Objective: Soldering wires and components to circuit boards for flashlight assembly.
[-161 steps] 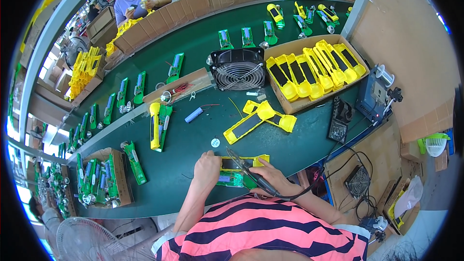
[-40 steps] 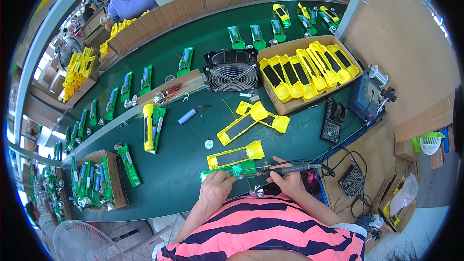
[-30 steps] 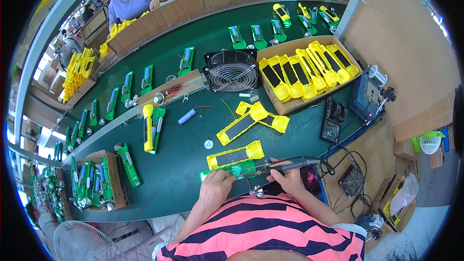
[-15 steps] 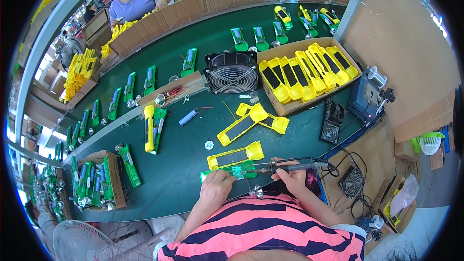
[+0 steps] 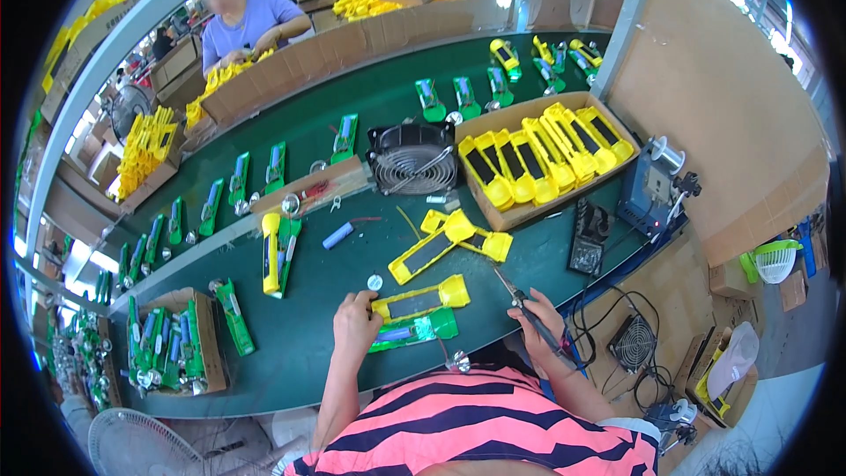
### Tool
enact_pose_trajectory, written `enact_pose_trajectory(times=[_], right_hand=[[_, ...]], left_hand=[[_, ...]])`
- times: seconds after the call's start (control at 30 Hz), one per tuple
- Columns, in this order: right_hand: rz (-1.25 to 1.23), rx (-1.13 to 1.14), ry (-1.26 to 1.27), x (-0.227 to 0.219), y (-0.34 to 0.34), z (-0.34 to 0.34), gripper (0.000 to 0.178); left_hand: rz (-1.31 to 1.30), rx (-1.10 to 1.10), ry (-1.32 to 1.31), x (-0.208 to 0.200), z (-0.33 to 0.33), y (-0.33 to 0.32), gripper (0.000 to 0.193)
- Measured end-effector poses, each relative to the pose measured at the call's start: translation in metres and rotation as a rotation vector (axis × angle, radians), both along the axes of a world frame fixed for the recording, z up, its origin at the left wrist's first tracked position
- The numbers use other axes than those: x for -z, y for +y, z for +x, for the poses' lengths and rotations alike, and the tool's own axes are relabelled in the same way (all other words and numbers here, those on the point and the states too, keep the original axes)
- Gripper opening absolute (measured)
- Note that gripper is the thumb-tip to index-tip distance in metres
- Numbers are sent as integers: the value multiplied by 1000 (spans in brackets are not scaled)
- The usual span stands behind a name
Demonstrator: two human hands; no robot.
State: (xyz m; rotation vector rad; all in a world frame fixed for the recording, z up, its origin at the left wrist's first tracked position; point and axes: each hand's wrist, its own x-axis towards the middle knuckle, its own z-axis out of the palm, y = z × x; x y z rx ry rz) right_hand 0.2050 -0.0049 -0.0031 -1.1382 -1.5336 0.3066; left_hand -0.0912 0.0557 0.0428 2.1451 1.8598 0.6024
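Crossed yellow housings (image 5: 456,226), a black fan (image 5: 414,165) and a full carton (image 5: 529,211) crowd beyond the green housing (image 5: 446,324), which lies near the person, beside a yellow housing (image 5: 419,302), both running left to right with wide ends right. The left hand (image 5: 357,324) bends its fingers at that yellow end, its grip unclear; the right hand (image 5: 532,342) is closed round a soldering iron (image 5: 551,338). Across the dark green surface (image 5: 322,300), a co-worker (image 5: 247,26) is behind cardboard (image 5: 335,53).

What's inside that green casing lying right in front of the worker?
Inside the green casing are a blue cylinder and a pale green circuit board. Whatever lies beneath those two is covered and cannot be seen.
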Motion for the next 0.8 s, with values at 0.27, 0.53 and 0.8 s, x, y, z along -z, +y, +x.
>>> enact_pose_trajectory(times=[0.27,0.53,0.8], right_hand=[[28,307,-181,25,19,39,30],[21,415,-37,28,30,54,28],[9,407,-112,29,38,58,41]], left_hand=[[451,153,-43,13,-2,-60,41],[-13,526,-91,-11,-3,-13,38],[217,805,62,-141,44,104,39]])
